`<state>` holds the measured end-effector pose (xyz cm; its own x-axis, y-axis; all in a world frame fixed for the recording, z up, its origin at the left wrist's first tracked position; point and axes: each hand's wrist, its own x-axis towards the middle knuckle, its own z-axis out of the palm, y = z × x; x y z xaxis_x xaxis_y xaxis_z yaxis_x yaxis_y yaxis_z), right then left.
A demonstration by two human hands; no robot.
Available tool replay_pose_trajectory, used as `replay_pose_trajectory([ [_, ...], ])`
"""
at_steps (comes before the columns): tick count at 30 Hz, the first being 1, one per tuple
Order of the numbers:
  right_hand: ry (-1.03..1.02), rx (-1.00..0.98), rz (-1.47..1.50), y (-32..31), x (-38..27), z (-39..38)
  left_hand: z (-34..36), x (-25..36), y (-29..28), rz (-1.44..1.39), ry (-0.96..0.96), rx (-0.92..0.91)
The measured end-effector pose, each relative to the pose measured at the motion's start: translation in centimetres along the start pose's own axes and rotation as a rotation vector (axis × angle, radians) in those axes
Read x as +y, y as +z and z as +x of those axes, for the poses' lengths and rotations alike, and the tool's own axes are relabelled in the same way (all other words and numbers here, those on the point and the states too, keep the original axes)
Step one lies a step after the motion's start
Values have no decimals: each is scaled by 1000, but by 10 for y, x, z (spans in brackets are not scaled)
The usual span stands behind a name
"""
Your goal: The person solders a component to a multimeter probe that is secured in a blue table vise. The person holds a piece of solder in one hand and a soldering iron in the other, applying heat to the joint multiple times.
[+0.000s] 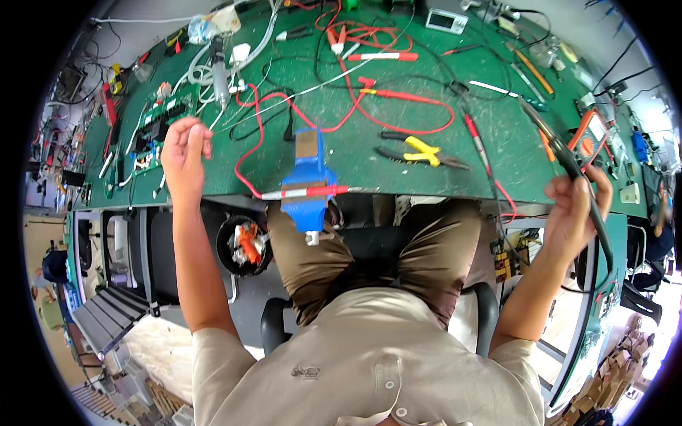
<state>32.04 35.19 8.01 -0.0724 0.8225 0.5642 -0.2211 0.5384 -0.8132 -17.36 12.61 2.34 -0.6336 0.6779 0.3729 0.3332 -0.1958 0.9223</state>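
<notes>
My left hand (186,157) is raised above the left of the bench, its fingers pinched on a thin silvery wire (312,90) that looks like solder. That wire runs off to the upper right. In my right hand (579,202) is a soldering iron (559,149), its tip toward the far side and its dark cord hanging past my wrist. Between my hands, at the bench's front edge, stands a blue vise (310,172). A red and white test probe (305,192) lies crosswise in its jaws, with a red lead trailing from its left end.
Yellow-handled pliers (425,152) lie right of the vise. Red test leads (398,94) loop across the green bench (355,160). Circuit boards (158,128) sit at left, an orange multimeter (588,138) at right. A black bin (241,245) with scraps stands below the bench edge.
</notes>
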Motion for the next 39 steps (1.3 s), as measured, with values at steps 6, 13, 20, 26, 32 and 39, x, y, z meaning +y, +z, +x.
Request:
replay_pose_trajectory([
  [6,38,-162,-51,33,36,69,-5,-49,-19,-300,-28,362],
  [13,248,-280,270,94,91,144,-14,-68,-30,-367,-44,416],
  [20,123,-37,61,154,180,236,-20,-59,-17,-250,-20,437],
  [26,110,-115,-83,199,251,305,-20,-55,-13,-183,-9,468],
  [32,223,-99,-215,231,304,353,-19,-59,-13,-140,-17,480],
  [39,317,-156,-188,260,359,374,-21,-52,-12,-55,-49,520],
])
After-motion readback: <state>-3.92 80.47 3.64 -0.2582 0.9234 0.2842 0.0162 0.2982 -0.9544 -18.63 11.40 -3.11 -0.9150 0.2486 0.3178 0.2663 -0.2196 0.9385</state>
